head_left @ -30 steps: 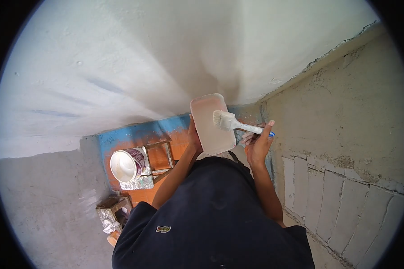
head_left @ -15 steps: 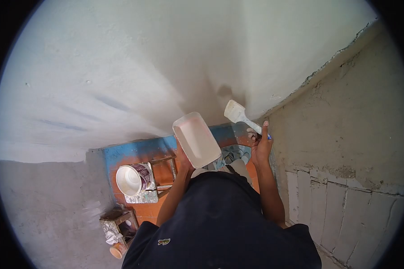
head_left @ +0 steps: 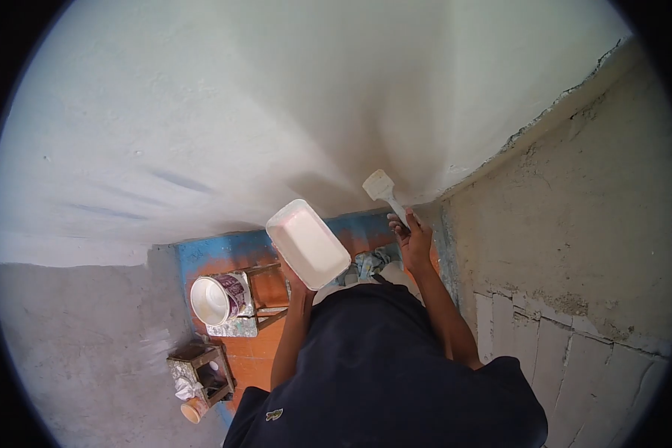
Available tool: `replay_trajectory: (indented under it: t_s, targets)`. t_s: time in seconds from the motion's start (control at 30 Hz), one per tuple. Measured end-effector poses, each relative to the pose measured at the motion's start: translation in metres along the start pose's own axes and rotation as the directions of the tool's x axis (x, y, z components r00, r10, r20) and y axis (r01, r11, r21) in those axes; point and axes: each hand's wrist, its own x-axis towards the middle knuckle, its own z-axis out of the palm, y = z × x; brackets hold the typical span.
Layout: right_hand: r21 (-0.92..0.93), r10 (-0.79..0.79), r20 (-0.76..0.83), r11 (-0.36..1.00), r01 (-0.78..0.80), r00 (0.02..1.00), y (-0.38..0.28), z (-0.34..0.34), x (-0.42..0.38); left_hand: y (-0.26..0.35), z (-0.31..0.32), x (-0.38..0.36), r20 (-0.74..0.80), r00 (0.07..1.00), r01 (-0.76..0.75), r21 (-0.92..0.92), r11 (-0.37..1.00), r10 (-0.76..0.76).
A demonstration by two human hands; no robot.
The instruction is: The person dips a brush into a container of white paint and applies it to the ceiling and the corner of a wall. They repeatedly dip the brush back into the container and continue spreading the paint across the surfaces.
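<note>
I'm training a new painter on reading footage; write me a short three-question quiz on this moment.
1. True or false: the right hand holds the brush with its bristles up at the white wall.
2. What does the left hand hold? A) roller B) white tray C) bucket
3. What does the paint bucket stand on?

Key
1. True.
2. B, the white tray.
3. A small wooden stool.
</note>
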Motion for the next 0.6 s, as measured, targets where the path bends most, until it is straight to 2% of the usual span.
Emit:
replay_trajectory:
  t_s: [0.2, 0.4, 0.5, 0.6]
  targets:
    - [-0.005, 0.068, 0.111, 0.998, -0.068, 0.992, -0.037, -0.010, 0.020, -0.020, 0.020, 0.004, 0.014, 1.000, -0.015, 0.016, 1.000, 0.015]
    - [-0.015, 0.019, 0.141, 1.000, -0.017, 0.990, -0.062, -0.026, 0.034, -0.051, 0.042, 0.015, 0.033, 0.999, 0.007, 0.017, 1.000, -0.007]
    - [-0.007, 0.062, 0.100, 0.998, -0.062, 0.993, -0.061, -0.064, 0.051, -0.067, 0.048, 0.021, 0.038, 0.999, 0.016, 0.022, 1.000, -0.017]
    - [-0.116, 0.047, 0.081, 0.993, -0.038, 0.996, -0.075, -0.096, 0.061, -0.090, 0.060, 0.031, 0.072, 0.997, 0.040, 0.016, 0.999, -0.041]
